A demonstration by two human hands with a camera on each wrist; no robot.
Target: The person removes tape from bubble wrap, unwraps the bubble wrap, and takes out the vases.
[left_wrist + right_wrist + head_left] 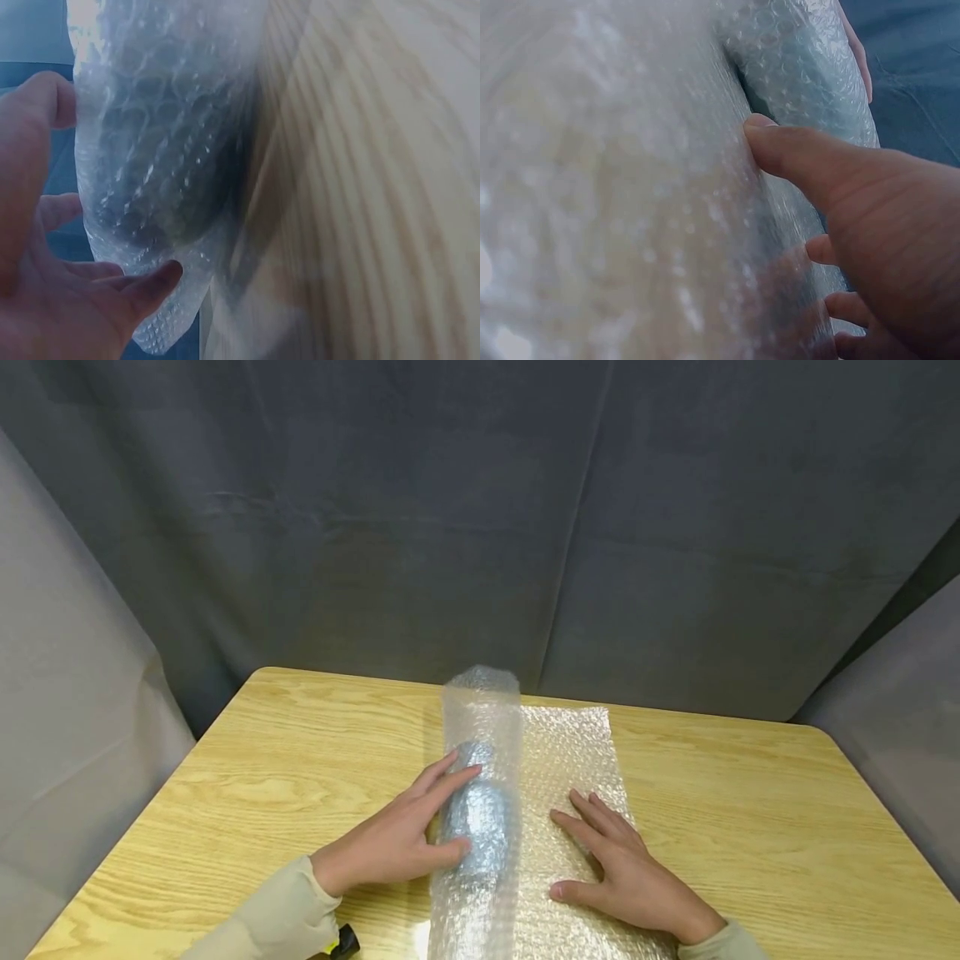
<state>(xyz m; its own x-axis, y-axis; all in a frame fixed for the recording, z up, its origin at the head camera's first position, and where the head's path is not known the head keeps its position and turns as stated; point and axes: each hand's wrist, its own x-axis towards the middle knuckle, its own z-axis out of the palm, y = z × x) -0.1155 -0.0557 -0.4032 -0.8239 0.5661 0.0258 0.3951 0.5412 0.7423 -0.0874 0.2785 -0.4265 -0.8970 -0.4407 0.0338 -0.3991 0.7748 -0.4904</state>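
A sheet of bubble wrap (570, 752) lies on the table, its left part rolled into a tube (480, 710). Inside the tube a bluish object (483, 827) shows through the layers, its kind blurred by the plastic. My left hand (405, 839) rests on the tube over this object, fingers spread and thumb on the near side. In the left wrist view, the fingertips (169, 276) lie along the rounded wrap, which bears on the wood. To the right, my right hand (618, 872) lies spread on the flat part of the sheet, apart from the tube.
The wooden table (750, 793) extends to both sides of the wrap. A small black item with a yellow part (346, 941) lies near the left sleeve. Dark cloth (450, 527) hangs behind the table, with pale panels (67, 693) at the sides.
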